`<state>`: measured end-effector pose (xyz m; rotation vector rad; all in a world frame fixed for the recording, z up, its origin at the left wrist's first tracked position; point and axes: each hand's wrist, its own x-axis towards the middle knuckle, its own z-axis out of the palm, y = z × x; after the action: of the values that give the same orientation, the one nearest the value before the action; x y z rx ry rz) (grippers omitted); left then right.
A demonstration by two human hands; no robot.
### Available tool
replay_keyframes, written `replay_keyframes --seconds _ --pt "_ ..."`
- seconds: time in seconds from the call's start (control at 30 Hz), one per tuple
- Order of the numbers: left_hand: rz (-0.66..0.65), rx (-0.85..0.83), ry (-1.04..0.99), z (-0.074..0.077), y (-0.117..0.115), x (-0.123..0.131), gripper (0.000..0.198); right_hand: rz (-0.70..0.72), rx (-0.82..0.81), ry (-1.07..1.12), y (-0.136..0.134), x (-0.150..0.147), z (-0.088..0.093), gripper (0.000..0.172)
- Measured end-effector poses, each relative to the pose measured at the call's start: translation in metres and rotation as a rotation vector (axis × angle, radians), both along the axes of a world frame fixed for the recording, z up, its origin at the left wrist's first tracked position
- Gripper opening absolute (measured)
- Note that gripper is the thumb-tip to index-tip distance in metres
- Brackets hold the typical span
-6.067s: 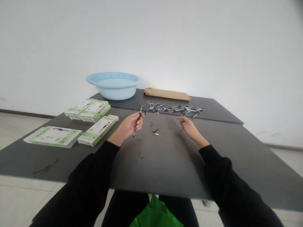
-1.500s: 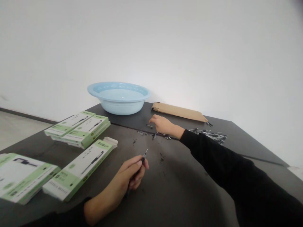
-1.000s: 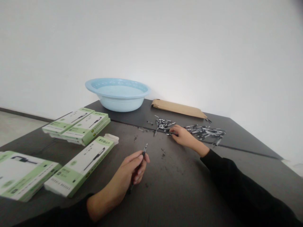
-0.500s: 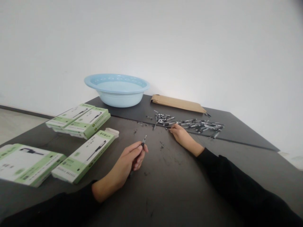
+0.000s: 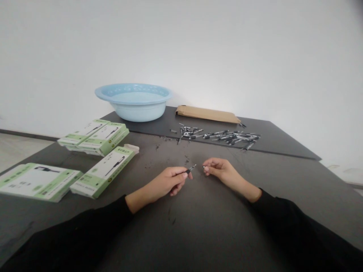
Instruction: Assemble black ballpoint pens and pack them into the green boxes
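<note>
My left hand (image 5: 172,179) is closed around a dark pen (image 5: 190,170), whose bare pointed tip juts up and to the right. Most of the pen's body is hidden in the palm. Just right of that tip, my right hand (image 5: 219,170) pinches a tiny shiny piece (image 5: 203,167) between thumb and fingertips. The piece is too small to name for certain, and a short gap separates it from the pen. Beyond both hands lies a loose heap of black and clear pen parts (image 5: 238,138), with a smaller cluster of parts (image 5: 188,130) to its left.
A light blue basin (image 5: 138,111) stands at the back, with a brown cardboard piece (image 5: 208,114) to its right. Several green-and-white pen boxes (image 5: 104,170) lie on the left of the dark table (image 5: 198,234). Dark smudges and bits mark the tabletop.
My right hand has drawn back from near the pen parts toward my left hand, bringing a tiny piece. My left hand has moved right, and its pen now tilts toward the right hand.
</note>
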<state>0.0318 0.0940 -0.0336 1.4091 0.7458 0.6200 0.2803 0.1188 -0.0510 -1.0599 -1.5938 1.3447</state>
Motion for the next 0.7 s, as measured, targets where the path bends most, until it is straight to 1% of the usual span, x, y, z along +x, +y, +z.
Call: replay_keyframes --seconds 0.1,0.2,0.37,0.57,0.7 --pt "-0.011 0.023 0.022 0.001 0.000 -0.001 0.032 -0.006 -0.033 0.082 -0.006 -0.004 0.002 0.027" --pt "-0.006 0.049 0.048 0.002 -0.001 -0.001 0.032 -0.015 -0.038 0.143 -0.004 -0.009 0.005 0.026" --pt "-0.011 0.067 0.078 0.003 -0.003 0.000 0.032 0.026 -0.018 0.100 -0.002 -0.013 0.014 0.026" --pt "-0.021 0.078 0.074 0.003 -0.003 0.000 0.031 -0.012 -0.004 0.090 -0.007 -0.018 0.029 0.024" --pt "-0.007 0.075 0.052 0.002 -0.003 0.000 0.030 0.003 0.023 0.047 -0.008 -0.021 0.033 0.022"
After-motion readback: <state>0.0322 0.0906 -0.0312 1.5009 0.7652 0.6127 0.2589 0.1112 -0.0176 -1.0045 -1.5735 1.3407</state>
